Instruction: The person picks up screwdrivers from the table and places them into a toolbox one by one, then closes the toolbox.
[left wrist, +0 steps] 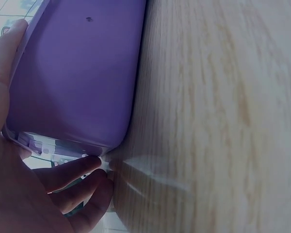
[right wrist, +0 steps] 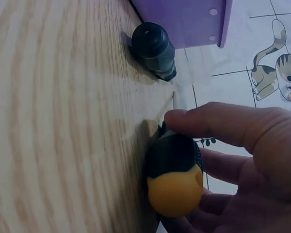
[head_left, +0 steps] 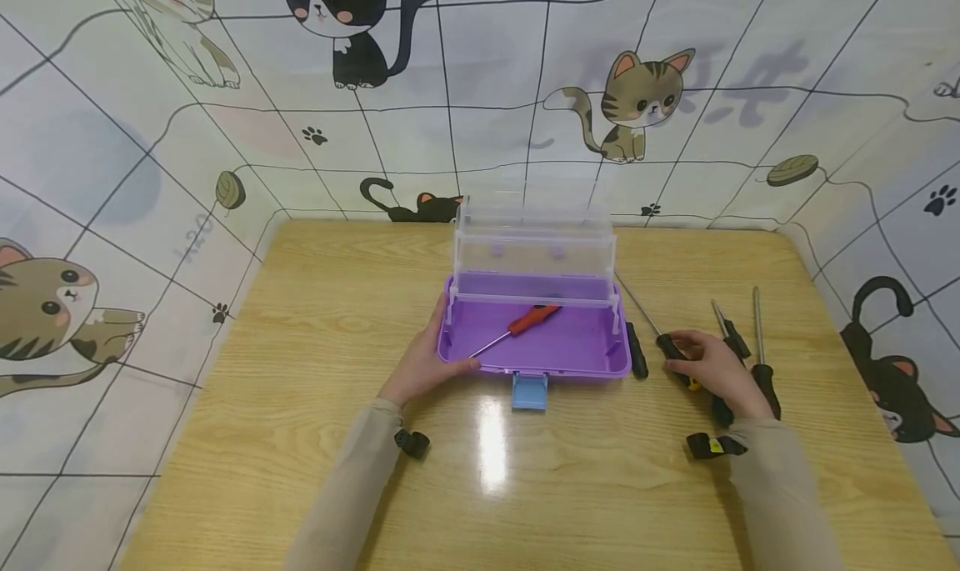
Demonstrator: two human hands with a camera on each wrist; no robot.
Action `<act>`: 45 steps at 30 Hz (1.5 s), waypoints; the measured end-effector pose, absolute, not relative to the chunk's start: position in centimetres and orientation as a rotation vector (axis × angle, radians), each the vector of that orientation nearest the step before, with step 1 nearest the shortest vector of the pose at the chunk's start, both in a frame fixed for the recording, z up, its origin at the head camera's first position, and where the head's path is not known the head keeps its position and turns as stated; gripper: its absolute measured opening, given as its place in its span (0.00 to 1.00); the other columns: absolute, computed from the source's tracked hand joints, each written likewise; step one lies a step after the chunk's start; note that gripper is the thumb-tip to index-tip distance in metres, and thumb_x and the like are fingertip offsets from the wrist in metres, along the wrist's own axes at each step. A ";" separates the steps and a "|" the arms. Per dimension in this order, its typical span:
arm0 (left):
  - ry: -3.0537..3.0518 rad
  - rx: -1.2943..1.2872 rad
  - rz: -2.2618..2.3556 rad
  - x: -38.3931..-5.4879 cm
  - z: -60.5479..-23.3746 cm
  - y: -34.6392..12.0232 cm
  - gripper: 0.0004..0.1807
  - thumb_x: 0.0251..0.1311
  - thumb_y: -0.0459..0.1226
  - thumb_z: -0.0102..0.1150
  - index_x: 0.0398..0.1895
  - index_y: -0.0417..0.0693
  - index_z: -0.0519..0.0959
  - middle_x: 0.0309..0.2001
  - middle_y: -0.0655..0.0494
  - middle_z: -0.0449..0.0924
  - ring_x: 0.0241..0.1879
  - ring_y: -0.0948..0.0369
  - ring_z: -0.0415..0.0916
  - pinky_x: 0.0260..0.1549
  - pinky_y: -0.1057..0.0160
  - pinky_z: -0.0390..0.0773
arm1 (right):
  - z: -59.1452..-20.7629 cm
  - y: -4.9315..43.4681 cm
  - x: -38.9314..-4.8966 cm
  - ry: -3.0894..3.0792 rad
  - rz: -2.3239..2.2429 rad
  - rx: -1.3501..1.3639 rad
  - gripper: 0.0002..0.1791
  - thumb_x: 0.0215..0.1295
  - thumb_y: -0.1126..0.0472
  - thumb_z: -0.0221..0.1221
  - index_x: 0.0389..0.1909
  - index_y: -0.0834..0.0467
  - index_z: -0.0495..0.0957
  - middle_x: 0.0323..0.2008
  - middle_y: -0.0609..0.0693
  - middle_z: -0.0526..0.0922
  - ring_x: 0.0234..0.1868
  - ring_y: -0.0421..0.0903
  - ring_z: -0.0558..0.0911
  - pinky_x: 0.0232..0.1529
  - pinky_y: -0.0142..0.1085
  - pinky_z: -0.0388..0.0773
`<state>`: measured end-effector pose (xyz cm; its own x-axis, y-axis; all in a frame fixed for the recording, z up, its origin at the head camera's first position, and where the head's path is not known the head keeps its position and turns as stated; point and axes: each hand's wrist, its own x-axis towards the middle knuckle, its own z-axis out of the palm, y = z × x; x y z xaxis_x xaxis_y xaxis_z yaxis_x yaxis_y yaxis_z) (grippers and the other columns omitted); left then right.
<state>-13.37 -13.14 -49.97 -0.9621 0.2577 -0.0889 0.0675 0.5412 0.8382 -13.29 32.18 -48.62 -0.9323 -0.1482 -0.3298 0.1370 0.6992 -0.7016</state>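
Note:
A purple toolbox [head_left: 577, 346] stands on the table with its clear lid raised. Inside lies a red-handled screwdriver [head_left: 534, 319], its shaft towards the front left corner. My left hand [head_left: 427, 364] holds the box's left front corner, thumb along the front rim and fingers round the side; the left wrist view shows the fingers [left wrist: 92, 187] bent near the tabletop. To the right of the box, my right hand [head_left: 716, 369] grips a black-and-yellow screwdriver handle [right wrist: 174, 191] between thumb and fingers. Its long shaft points away, towards the back left, and the handle is low over the tabletop.
A short black-handled tool [head_left: 636, 350] lies close against the box's right side. Near my right hand are a long black-handled screwdriver [head_left: 763, 379] and other dark-handled tools [head_left: 735, 338], partly covered. A blue latch [head_left: 529, 392] hangs at the box front. Cat-print cloth [head_left: 495, 71] surrounds the table.

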 end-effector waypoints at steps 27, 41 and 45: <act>2.595 0.291 1.386 -13.2 -49.8 -13.2 0.68 0.44 0.50 0.77 0.78 0.63 0.33 0.71 0.35 0.55 0.66 0.43 0.60 0.64 0.45 0.60 | -49.2 31.9 -12.8 2.736 -1.291 0.222 0.25 0.67 0.62 0.58 0.61 0.70 0.70 0.53 0.68 0.74 0.47 0.50 0.72 0.33 0.24 0.69; 2.589 0.287 1.378 -13.3 -50.2 -13.2 0.67 0.44 0.50 0.76 0.78 0.62 0.34 0.71 0.36 0.56 0.66 0.43 0.60 0.64 0.46 0.59 | -49.1 32.2 -11.8 2.727 -1.422 0.258 0.25 0.69 0.60 0.57 0.63 0.68 0.70 0.57 0.65 0.71 0.48 0.39 0.70 0.38 0.20 0.69; 2.588 0.291 1.399 -13.3 -50.3 -13.2 0.67 0.44 0.49 0.76 0.78 0.63 0.34 0.70 0.37 0.57 0.66 0.44 0.61 0.64 0.47 0.59 | -49.0 32.1 -11.7 2.722 -1.479 0.301 0.25 0.69 0.61 0.58 0.62 0.69 0.70 0.54 0.61 0.73 0.43 0.34 0.69 0.33 0.22 0.71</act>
